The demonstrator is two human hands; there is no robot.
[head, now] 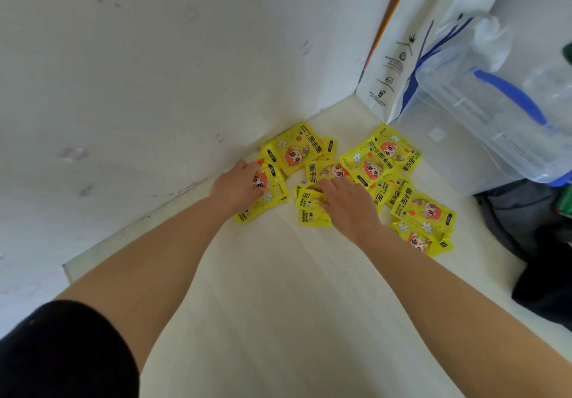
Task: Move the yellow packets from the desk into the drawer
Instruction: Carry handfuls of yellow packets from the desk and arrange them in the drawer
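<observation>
The yellow packets (365,178) are all lying scattered on the far surface (278,289); no drawer is showing. The left hand (238,185) and right hand (346,202) are pressing flat on packets, each grip spread, nothing lifted, so the moving is barely starting.

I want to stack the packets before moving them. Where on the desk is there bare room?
The widest bare patch of the desk lies between the two forearms, nearer than the packets. A smaller strip runs behind them, up to the white bag. It is crowded around the left hand and right hand, and right toward the plastic bin.
</observation>
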